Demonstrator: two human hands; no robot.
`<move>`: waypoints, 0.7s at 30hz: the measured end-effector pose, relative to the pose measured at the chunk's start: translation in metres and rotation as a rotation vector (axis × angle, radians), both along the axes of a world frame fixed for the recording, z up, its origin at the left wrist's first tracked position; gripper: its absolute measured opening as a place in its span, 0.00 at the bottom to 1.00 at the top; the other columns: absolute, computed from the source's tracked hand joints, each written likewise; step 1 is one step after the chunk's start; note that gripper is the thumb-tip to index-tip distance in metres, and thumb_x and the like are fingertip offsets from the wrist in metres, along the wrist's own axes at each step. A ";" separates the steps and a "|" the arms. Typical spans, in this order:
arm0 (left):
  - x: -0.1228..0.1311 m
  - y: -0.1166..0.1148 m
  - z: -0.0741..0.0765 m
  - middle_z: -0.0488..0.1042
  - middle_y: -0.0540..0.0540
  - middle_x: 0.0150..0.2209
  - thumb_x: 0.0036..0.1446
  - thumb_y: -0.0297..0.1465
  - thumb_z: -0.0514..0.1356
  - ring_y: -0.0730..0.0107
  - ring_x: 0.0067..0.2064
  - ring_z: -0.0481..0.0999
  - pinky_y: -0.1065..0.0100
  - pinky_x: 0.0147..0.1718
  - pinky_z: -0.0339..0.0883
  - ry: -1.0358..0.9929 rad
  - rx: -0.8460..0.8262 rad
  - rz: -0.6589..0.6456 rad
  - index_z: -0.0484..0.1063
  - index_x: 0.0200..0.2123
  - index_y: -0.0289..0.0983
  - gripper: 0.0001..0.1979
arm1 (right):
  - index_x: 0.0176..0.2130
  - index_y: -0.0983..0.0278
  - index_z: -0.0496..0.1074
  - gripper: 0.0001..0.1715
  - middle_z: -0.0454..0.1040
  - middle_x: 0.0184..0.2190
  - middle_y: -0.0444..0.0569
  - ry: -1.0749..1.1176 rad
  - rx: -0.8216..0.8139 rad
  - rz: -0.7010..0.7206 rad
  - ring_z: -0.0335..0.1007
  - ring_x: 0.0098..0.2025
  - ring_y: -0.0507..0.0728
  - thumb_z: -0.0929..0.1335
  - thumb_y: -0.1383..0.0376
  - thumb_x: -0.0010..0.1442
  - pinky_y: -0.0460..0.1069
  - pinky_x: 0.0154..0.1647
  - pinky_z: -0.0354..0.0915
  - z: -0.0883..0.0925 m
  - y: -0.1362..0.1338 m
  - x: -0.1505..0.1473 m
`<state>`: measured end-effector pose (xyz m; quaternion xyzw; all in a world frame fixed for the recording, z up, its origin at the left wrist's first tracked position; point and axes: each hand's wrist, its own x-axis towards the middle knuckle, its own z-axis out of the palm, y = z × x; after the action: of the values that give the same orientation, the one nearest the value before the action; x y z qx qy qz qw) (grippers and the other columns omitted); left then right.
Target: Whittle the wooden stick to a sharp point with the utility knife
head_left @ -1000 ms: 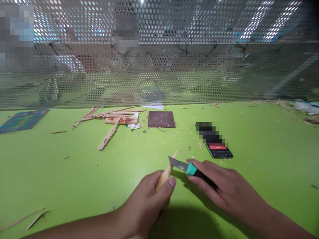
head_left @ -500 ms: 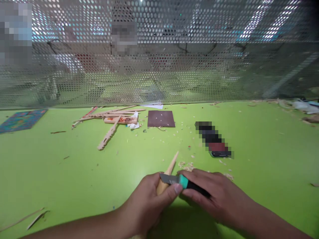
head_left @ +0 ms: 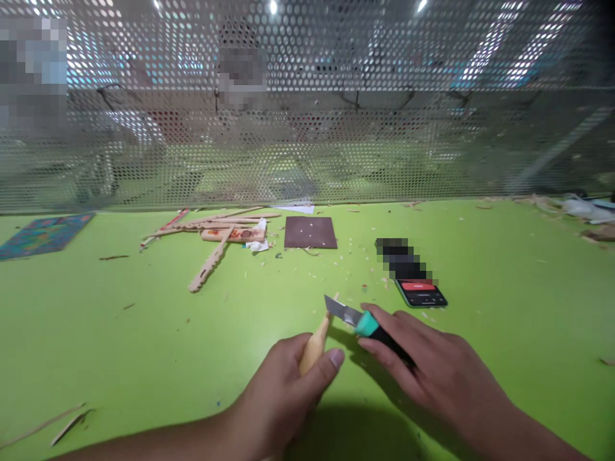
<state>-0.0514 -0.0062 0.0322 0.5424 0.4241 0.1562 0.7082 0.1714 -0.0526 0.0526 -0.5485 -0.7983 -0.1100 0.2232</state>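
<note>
My left hand (head_left: 293, 384) is closed round a pale wooden stick (head_left: 314, 349) whose tapered tip points up and away from me. In my right hand (head_left: 427, 358) is a utility knife (head_left: 368, 323) with a black and teal handle. Its extended blade lies across the stick near the thin tip, above my left thumb. The lower part of the stick is hidden by my left palm.
Carved wooden sticks (head_left: 211, 259) lie in a pile at the back left, by a brown square sheet (head_left: 311, 232). A phone (head_left: 423, 294) rests to the right. A patterned mat (head_left: 45, 235) is far left. Behind the green table (head_left: 144, 358) stands a perforated metal screen (head_left: 307, 141).
The knife has moved up along the stick, from beside my left thumb to near the tip. My right hand has shifted right and away from my left hand.
</note>
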 end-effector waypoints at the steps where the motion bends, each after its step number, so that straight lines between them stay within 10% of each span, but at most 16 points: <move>1: -0.001 0.000 0.000 0.58 0.56 0.23 0.60 0.58 0.61 0.77 0.22 0.56 0.74 0.19 0.51 0.001 0.007 -0.007 0.65 0.34 0.37 0.28 | 0.55 0.69 0.71 0.25 0.81 0.33 0.51 0.008 -0.003 -0.004 0.77 0.24 0.53 0.57 0.54 0.79 0.47 0.22 0.69 0.001 0.000 0.002; 15: -0.002 0.004 0.004 0.67 0.52 0.30 0.63 0.52 0.63 0.72 0.32 0.64 0.72 0.31 0.60 -0.019 0.086 -0.015 0.73 0.42 0.35 0.24 | 0.55 0.63 0.74 0.30 0.84 0.42 0.52 0.099 -0.350 0.160 0.84 0.36 0.58 0.54 0.50 0.78 0.53 0.33 0.78 -0.006 0.002 0.003; 21: 0.005 -0.001 0.007 0.68 0.50 0.32 0.64 0.51 0.61 0.70 0.33 0.62 0.71 0.32 0.58 0.005 0.080 0.059 0.73 0.38 0.34 0.23 | 0.54 0.66 0.74 0.31 0.85 0.39 0.52 0.013 -0.197 0.119 0.84 0.33 0.59 0.53 0.51 0.78 0.54 0.28 0.77 -0.009 -0.001 -0.004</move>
<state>-0.0465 -0.0071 0.0393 0.5580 0.4350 0.1924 0.6800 0.1671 -0.0540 0.0438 -0.5202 -0.8349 -0.0140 0.1794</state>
